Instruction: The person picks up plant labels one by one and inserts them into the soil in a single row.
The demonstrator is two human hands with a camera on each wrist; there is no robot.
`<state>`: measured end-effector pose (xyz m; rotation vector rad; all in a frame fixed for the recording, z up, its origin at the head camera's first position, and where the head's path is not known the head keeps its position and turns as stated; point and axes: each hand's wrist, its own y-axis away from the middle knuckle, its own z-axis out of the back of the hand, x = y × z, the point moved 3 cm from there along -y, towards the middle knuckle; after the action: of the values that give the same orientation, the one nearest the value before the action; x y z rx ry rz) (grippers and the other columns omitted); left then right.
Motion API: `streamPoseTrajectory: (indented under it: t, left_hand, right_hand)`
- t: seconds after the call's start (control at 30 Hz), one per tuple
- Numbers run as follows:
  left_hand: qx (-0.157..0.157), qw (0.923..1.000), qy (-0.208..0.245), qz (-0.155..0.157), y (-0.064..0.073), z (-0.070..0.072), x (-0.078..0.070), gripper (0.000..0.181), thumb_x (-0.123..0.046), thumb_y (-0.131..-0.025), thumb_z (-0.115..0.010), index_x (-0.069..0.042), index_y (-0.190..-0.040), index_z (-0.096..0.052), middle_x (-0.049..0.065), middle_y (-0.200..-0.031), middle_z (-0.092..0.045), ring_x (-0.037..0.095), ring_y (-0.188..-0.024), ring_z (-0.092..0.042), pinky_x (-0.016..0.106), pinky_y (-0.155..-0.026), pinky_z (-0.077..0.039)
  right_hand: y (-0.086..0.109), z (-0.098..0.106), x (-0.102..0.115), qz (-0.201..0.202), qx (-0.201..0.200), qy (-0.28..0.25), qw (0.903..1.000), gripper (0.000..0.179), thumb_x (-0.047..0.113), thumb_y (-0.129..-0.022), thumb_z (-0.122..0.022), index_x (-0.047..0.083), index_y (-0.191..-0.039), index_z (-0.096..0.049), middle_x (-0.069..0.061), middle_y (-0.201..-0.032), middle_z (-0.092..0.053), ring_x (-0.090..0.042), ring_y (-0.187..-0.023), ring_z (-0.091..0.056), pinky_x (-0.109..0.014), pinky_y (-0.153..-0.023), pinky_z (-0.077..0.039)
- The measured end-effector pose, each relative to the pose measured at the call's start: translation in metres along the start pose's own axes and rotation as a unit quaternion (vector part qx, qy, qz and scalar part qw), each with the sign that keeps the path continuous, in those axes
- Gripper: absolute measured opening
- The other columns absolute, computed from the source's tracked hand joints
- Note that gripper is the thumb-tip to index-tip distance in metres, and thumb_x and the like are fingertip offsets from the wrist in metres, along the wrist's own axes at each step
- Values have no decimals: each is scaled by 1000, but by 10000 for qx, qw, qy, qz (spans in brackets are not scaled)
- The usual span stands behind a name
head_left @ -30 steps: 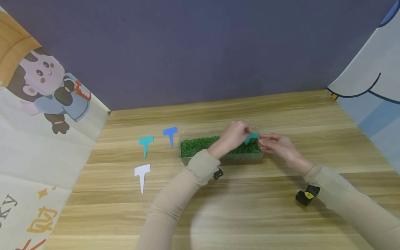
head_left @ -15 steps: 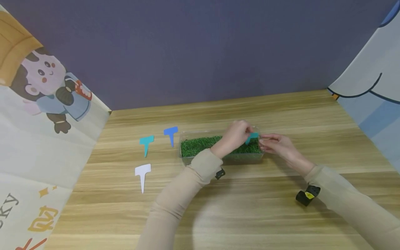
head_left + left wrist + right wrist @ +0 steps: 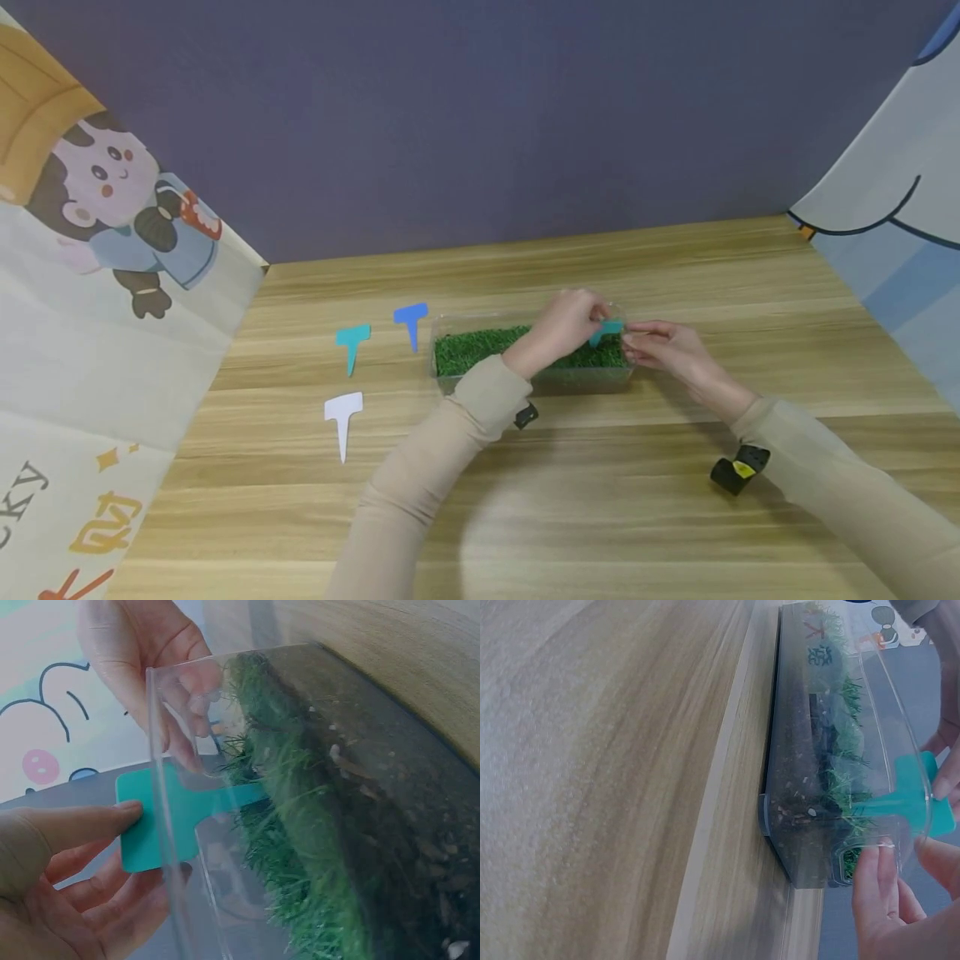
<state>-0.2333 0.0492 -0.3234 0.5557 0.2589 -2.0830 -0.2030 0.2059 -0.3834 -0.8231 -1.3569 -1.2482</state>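
Observation:
A clear plastic box (image 3: pixel 532 382) holds green grass (image 3: pixel 480 348) over dark soil. Near its right end, a teal plant label (image 3: pixel 607 327) stands with its stem down in the grass; the soil hides the tip. My left hand (image 3: pixel 562 323) reaches over the box and pinches the label's broad head between thumb and fingers, clearest in the left wrist view. At the right end of the box, my right hand (image 3: pixel 670 352) holds the end wall by the rim, with thumb and fingertips against the plastic.
Left of the box, a blue label (image 3: pixel 411 317), another teal label (image 3: pixel 352 337) and a white label (image 3: pixel 342 408) lie flat on the wooden table (image 3: pixel 600 517). A dark panel (image 3: pixel 525 125) rises behind, with printed cloth at both sides.
Almost nothing differs. Both hands keep their places at the label and the box end; the view shifts very slightly.

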Motion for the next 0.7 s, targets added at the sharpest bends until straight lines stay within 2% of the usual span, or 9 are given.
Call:
streamPoseTrajectory:
  t: [0.1,0.27,0.53,0.7]
  left_hand:
    - [96,10000,11,15,1,2,-1,20,-9,-85,-59,-9,-104,-64,0,-93,-63,7,-77,-56,12,-63,-43]
    - [243,9997,-45,33,7,9,-3,25,-14,-85,-59,-11,-109,-62,1,-99,-63,7,-80,-57,13,-63,-43]
    - [215,9996,-157,-75,21,18,-5,28,-24,-87,-56,-10,-111,-61,2,-102,-63,9,-84,-58,16,-66,-45]
    - [217,9994,-272,6,32,23,-3,29,-28,-88,-54,-10,-110,-61,2,-103,-63,10,-87,-58,18,-70,-47]
  right_hand:
    - [0,0,1,-48,21,15,10000,58,23,-87,-57,-12,-127,-35,5,-89,-62,-5,-82,-61,-20,-77,-49]
    - [-11,6,-16,-144,23,-28,9999,63,30,-83,-62,-6,-128,-38,3,-94,-63,-7,-85,-61,-23,-79,-48]
    - [-31,17,-47,-177,-205,-390,9989,81,45,-65,-73,-2,-124,-43,-1,-94,-64,-12,-85,-62,-25,-77,-49]
    - [-35,19,-54,-126,-173,-434,9988,86,47,-62,-74,-2,-125,-42,-3,-96,-64,-14,-86,-62,-26,-77,-50]
